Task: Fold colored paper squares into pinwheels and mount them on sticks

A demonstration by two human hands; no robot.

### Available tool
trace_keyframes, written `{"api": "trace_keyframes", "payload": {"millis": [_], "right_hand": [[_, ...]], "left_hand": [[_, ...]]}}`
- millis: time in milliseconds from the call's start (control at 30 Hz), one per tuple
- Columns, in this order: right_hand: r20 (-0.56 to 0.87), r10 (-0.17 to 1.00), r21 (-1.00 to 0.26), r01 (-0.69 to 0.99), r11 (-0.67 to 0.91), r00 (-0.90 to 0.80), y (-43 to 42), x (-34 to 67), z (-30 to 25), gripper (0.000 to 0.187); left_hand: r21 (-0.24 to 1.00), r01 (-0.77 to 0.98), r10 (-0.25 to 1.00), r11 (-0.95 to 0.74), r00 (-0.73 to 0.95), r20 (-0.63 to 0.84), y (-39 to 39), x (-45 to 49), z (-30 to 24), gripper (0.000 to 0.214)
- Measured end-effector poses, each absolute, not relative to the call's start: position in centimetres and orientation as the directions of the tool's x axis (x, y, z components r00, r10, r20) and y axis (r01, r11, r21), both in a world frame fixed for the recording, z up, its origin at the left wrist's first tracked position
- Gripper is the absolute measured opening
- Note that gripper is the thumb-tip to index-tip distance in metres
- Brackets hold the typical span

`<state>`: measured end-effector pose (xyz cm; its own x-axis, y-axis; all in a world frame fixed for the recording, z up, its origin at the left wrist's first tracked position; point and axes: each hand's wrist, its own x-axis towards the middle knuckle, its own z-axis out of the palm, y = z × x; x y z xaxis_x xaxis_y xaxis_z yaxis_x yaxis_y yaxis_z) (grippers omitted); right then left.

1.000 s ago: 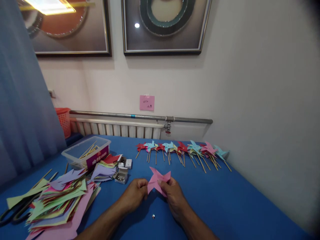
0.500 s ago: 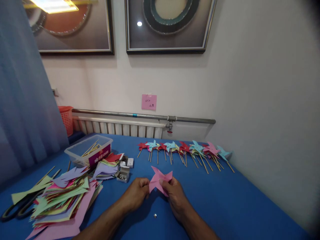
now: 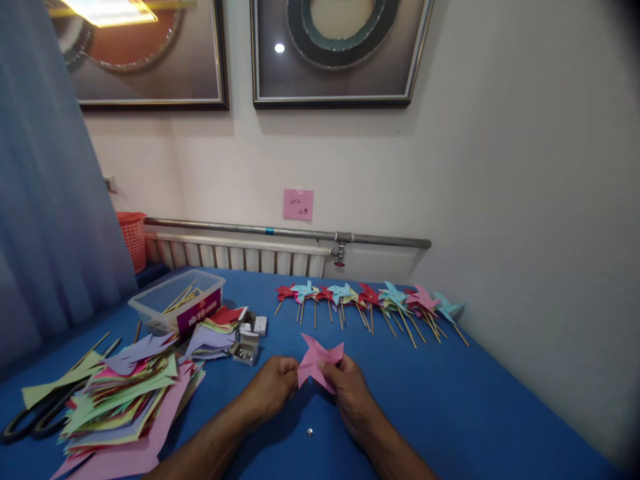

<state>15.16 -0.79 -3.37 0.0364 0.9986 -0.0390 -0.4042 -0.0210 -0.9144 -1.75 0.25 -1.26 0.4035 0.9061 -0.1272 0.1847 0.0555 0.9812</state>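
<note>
A pink paper pinwheel is held up over the blue tabletop, its folded points spread out. My right hand pinches it from the right, thumb lying over its centre. At its left edge is my left hand, closed with curled fingers; what they hold, if anything, is hidden. One small shiny tack rests on the table below, between my forearms. Two small white boxes stand past my left hand, and the nearer box has metal tacks in it.
Left lie a tall stack of coloured paper, scissors and a smaller paper pile. Behind them is a clear plastic bin with wooden sticks. Finished pinwheels on sticks line the table's back, near the wall.
Almost nothing differs. My right thumb now covers the pinwheel's centre a little more, and the pinwheel has shifted very slightly left.
</note>
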Motion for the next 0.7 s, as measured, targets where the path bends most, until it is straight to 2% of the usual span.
{"api": "trace_keyframes", "payload": {"millis": [133, 467, 700], "right_hand": [[-0.047, 0.998, -0.919, -0.394, -0.031, 0.029, -0.85, 15.16, -3.34, 0.041], [-0.047, 0.997, -0.93, -0.367, -0.02, 0.066, -0.85, 15.19, -3.53, 0.033], [-0.016, 0.998, -0.937, -0.35, 0.005, 0.057, -0.5, 15.26, -4.14, 0.038]], "left_hand": [[0.985, 0.169, 0.913, 0.038, 0.396, -0.103, 0.15, -1.64, -1.36, 0.032], [0.985, 0.172, 0.915, 0.02, 0.393, -0.087, -0.06, -1.45, -1.25, 0.036], [0.986, 0.168, 0.916, 0.018, 0.392, -0.083, -0.12, -1.36, -1.41, 0.044]]}}
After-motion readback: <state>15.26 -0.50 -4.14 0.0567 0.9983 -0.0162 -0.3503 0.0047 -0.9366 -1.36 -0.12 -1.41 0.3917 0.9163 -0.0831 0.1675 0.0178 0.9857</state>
